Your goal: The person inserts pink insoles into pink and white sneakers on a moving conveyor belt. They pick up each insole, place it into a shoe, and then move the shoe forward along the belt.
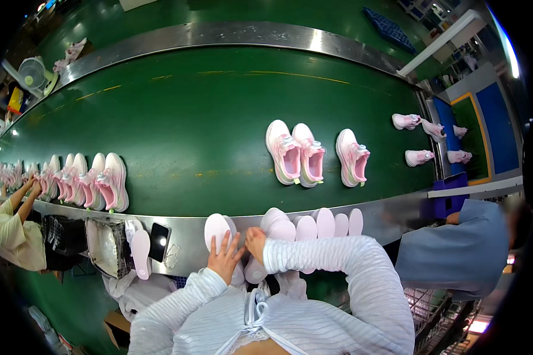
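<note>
My left hand (224, 260) is open, its spread fingers lying on a pale pink insole (217, 228) at the metal edge of the belt. Close beside it, my right hand (256, 244) has its fingers bent together on another insole (255, 271), which sticks out below the hand. Just right of that hand rises a pile of insoles (278, 228). More insoles (325, 223) stand in a row along the edge to the right. The undersides of the insoles at my hands are partly hidden.
Pink-and-white sneakers (284, 151) stand on the green belt (189, 124), with a long row of sneakers (115, 183) at left. A phone (159, 242), loose insoles (140, 253) and a plastic-lined bin (105, 248) lie left. One co-worker (18, 234) works at left, another (456, 251) at right.
</note>
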Tool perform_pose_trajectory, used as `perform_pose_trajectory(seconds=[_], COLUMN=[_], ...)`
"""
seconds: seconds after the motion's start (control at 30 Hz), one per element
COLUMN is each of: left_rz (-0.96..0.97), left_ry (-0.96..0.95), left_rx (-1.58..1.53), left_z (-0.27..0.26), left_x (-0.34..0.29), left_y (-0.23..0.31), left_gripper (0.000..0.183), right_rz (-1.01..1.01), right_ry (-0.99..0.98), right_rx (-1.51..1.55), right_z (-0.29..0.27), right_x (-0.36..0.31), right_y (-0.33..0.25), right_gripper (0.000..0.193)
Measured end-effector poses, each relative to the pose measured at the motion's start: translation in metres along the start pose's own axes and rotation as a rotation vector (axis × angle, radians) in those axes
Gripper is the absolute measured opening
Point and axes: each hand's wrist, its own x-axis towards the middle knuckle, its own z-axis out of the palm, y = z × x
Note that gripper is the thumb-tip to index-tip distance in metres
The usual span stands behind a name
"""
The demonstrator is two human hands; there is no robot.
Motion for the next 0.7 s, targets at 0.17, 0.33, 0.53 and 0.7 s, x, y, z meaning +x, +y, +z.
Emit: perform_pose_trajectory(seconds=[0.17,0.33,0.53,0.7], left_rz=[-0.413,-0.828,-0.653,-0.488], left_ry=[0.247,0.393,0.26,0.121], left_rx=[-0.816,-1.807,-2.235,-2.087], left_z=[0.015,0.074,0.12,0.127], left_x=[-0.034,-0.025,0.02,0.067], left_y=[0.006,-0.008,-0.013,0.017], left_gripper=[0.097,0.1,0.078,0.069], right_rz=[0.261,0.701,0.923,1.108], right_ry=[0.114,0.812,1.121,1.01], right_rx=[0.464,1.181,2.404,2.672], right_z=[-0.012,0.003,0.056,0.099], right_x=[-0.051,-0.119,-0.089,-0.056], right_y=[0.002,-0.007,-0.067,-0.076], right_gripper=[0.039,0.056,0.065,0.063])
